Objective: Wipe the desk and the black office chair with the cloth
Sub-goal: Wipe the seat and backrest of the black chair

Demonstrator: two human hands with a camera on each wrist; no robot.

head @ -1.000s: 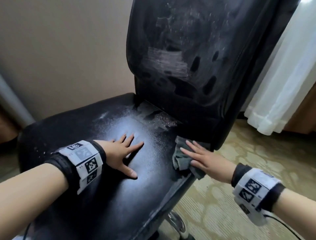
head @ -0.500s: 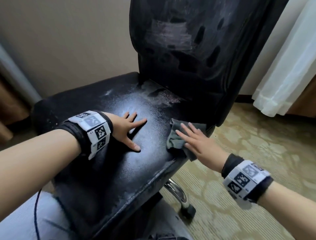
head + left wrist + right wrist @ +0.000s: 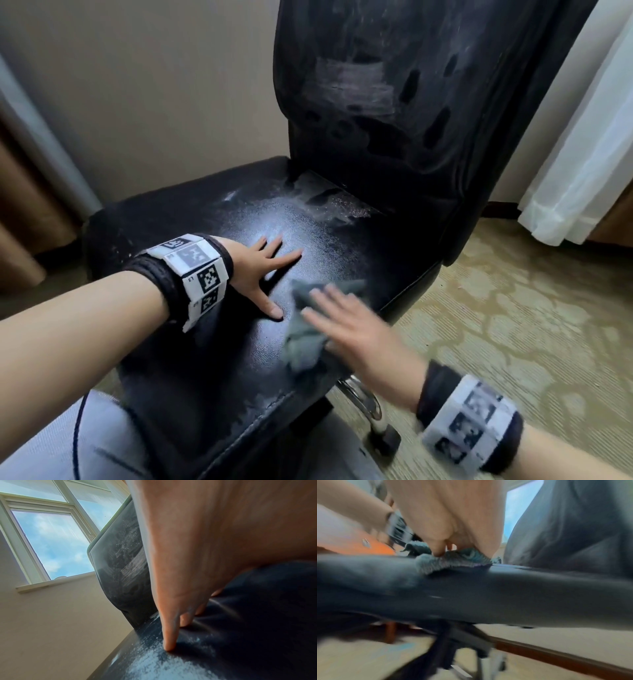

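Left hand: I am spreading my left hand (image 3: pixel 262 270) flat on the seat (image 3: pixel 191 219) of the black office chair (image 3: pixel 411 144), fingers straight and apart, holding nothing; I judge it is bracing the wheeled chair so that it does not roll or swivel while I rub.
Right hand: I am pressing my right hand (image 3: pixel 356 329) palm down on the cloth (image 3: pixel 301 346), fingers extended over it rather than gripping, so that the push is going into the leather; the hand is blurring as it sweeps.
Cloth: the grey-green cloth is lying bunched under my right fingers, just beside my left thumb, on the seat's near right part.
Dust: pale specks are showing on the seat beyond my left fingertips and on the backrest (image 3: pixel 352 82) further ahead, so I judge the seat is only partly done.
Desk: I am not seeing it clearly in any view.
Writing: my left wristband (image 3: pixel 195 270) is carrying square black-and-white code tags; the small lettering is too small to read, and no brand is showing.
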